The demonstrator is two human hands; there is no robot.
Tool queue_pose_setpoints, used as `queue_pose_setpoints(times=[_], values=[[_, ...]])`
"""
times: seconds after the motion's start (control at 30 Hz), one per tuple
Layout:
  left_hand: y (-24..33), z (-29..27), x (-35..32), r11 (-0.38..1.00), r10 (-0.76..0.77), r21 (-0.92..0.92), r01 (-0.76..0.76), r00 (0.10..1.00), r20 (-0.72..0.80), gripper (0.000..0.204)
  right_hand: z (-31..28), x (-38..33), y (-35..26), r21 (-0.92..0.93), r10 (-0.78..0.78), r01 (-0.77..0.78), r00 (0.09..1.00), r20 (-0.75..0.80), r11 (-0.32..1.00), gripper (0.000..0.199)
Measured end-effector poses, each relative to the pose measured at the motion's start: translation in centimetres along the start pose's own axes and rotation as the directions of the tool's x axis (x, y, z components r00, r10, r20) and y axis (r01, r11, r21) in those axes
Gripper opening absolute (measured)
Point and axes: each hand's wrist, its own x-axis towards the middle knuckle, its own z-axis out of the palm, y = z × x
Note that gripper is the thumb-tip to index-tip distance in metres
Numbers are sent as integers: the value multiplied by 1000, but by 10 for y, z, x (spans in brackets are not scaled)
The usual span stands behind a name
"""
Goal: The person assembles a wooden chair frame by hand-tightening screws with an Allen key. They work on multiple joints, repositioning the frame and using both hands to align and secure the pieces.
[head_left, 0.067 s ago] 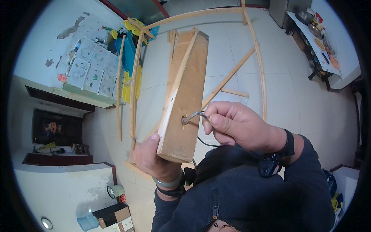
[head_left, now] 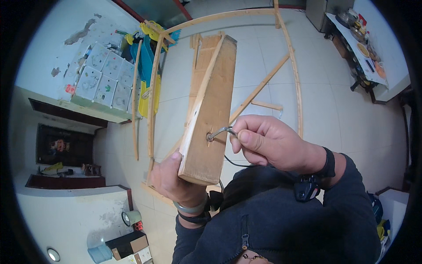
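Note:
A thick wooden post [head_left: 215, 105] points away from me, its near end close to my body. My left hand [head_left: 173, 178] grips that near end from the left and below, thumb on its side edge; the other fingers are partly hidden under the wood. In my right hand [head_left: 268, 143] a bent metal hex key [head_left: 225, 130] is pinched between thumb and curled fingers. The key's far end sits in a bolt hole [head_left: 210, 137] in the post's face. A slatted wooden panel [head_left: 204, 59] lies behind the post's far part.
A long wooden frame [head_left: 295, 79] surrounds the work on the tiled floor, with a slanted slat [head_left: 263, 86] and a short piece [head_left: 267, 105] inside it. At left stand white storage cubes [head_left: 99, 72] and a blue-yellow slide [head_left: 149, 75]. A cluttered table [head_left: 360, 48] stands far right.

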Motion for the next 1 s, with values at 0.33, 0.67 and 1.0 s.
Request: queue_pose_setpoints(times=[0.33, 0.67, 1.0], values=[[7, 9, 2, 997, 1, -80, 5, 998, 69, 69, -3, -11, -12, -481, -44, -62, 978, -205, 875, 22], [14, 26, 15, 972, 102, -227, -54, 974, 203, 53, -24, -29, 13, -806, -298, 19, 934, -197, 592, 21], [9, 26, 13, 931, 86, -362, 50, 932, 352, 63, -39, -35, 12, 25, 25, -21, 983, -180, 999, 30]])
